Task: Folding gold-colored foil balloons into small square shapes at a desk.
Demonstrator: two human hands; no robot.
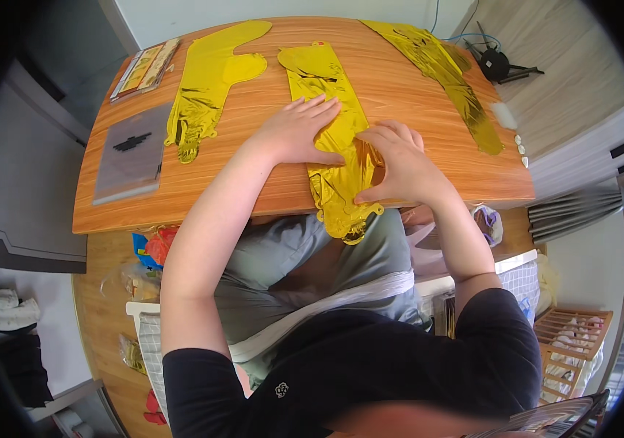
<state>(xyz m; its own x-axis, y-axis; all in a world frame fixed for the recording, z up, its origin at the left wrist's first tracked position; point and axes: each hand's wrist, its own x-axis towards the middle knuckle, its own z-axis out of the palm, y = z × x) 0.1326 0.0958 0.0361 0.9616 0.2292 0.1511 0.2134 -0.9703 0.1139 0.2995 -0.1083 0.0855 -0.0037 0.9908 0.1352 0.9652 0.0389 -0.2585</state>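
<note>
Middle foil: the gold sheet I'm watching lies on the desk right in front of the person, between and beneath the two hands.
Long axis: it runs from the person toward the far side, far end leaning a little left, near end a little right.
Tail: the narrow, crumpled end pokes past the desk's near edge, over the lap.
Left hand: this one is laid palm down across the foil's left side; fingers spread and pointing away, thumb stretched well apart from them toward the right, nothing pinched that I can see.
Right hand: the other comes in from the right edge, fingers bent, thumb and fingertips apart, with puckered foil in the gap; the grip isn't closed.
Nearer hand: the right is closer to the tail, its thumb resting just above it; the left is closer to the broad far end.
From the right grip: most of the foil stretches leftward and away, the tail toward the lap.
Left foil: another gold piece lies beyond the left forearm, touched by neither hand.
Right foil: a third slants along the desk's far right, well apart from both.
Clear sleeve: it lies at the desk's left, just beside the left foil.
</note>
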